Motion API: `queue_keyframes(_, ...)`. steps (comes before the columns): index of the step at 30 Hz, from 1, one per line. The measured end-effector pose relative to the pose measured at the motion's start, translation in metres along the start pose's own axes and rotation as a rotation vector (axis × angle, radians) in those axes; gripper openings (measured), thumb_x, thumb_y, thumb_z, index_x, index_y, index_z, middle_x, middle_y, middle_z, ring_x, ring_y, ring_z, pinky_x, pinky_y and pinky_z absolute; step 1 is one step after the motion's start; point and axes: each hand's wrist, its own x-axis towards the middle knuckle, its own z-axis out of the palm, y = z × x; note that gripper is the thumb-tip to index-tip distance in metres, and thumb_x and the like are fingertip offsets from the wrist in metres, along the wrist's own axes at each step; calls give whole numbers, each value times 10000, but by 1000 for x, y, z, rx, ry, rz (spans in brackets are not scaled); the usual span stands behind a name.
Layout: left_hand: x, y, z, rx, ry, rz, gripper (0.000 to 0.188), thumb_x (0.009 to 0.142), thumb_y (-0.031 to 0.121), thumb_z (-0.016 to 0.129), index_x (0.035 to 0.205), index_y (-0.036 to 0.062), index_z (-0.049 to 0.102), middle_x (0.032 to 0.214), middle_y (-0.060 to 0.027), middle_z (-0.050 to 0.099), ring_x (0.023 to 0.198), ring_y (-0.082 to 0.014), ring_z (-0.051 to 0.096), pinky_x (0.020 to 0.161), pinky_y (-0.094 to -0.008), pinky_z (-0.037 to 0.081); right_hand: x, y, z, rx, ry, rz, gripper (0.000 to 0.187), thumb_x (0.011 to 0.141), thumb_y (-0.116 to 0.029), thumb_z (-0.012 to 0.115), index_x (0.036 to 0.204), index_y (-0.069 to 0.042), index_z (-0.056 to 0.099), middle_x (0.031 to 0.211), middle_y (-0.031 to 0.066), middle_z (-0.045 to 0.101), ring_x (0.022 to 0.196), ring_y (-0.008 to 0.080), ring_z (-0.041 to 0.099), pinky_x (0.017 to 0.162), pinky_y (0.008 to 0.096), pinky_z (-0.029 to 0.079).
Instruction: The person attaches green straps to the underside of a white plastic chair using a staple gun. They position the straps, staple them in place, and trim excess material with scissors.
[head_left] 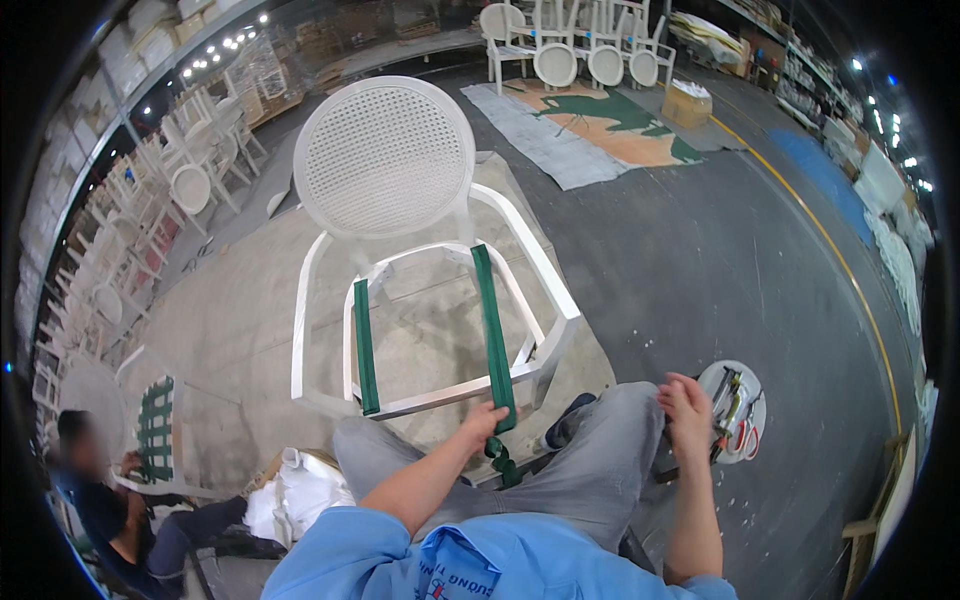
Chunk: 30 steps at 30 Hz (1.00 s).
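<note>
A white armchair frame (545,345) with a round woven back (385,155) stands before me, its seat opening bare in the middle. Two green webbing straps run from back to front across that opening, a left strap (364,345) and a right strap (492,320). At the front rail my left hand (482,422) is closed on the right strap, whose loose end hangs curled (503,462) below. My right hand (685,408) is raised beside my right knee, fingers loosely bent and apart, with nothing visible in it. Next to it, a round stool top (745,435) carries hand tools, including red-handled ones (750,440).
At lower left another person (110,500) sits by a chair with green woven webbing (157,430). White plastic wrapping (295,500) lies left of my leg. Many chair frames (120,240) line the left side; more chairs (575,45) and a cardboard box (687,104) stand at the back.
</note>
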Motion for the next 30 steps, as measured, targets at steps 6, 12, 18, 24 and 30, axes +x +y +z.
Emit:
queue_keyframes(6,7,-16,56,11,-202,-122,183,1060,235,593,1094,118,730,1020,27,745,869,-106,639,786,-290,486,54,72,141,-609,-546,165,404,1029,-381,618,1212,-25,679,1005,64,732,859,194,680,745,352,513)
queue_keyframes(12,6,-45,67,95,-223,-205,186,1050,264,631,1021,130,757,905,45,727,708,-73,563,662,-276,452,67,138,193,-361,-659,668,469,995,-432,662,1128,10,742,993,99,746,886,271,682,765,445,533)
queue_keyframes(18,24,-37,50,532,-157,-98,275,986,317,685,1094,78,767,902,-49,761,756,-190,667,722,-360,522,86,156,210,-651,-825,438,407,979,-404,697,1049,-8,756,932,139,747,830,268,701,752,417,551)
queue_keyframes(24,32,48,46,977,243,321,404,908,438,704,1120,97,753,904,-198,737,904,-379,713,832,-488,549,105,193,179,-1140,-913,340,326,964,-373,694,1061,-76,787,993,189,743,904,302,728,796,412,548)
queue_keyframes(30,80,76,-19,1288,150,343,658,885,656,636,1205,86,713,1084,-272,717,1059,-433,681,929,-518,521,101,186,220,-1296,-962,452,302,946,-284,672,1188,-121,751,1260,148,710,1167,313,684,954,486,505)
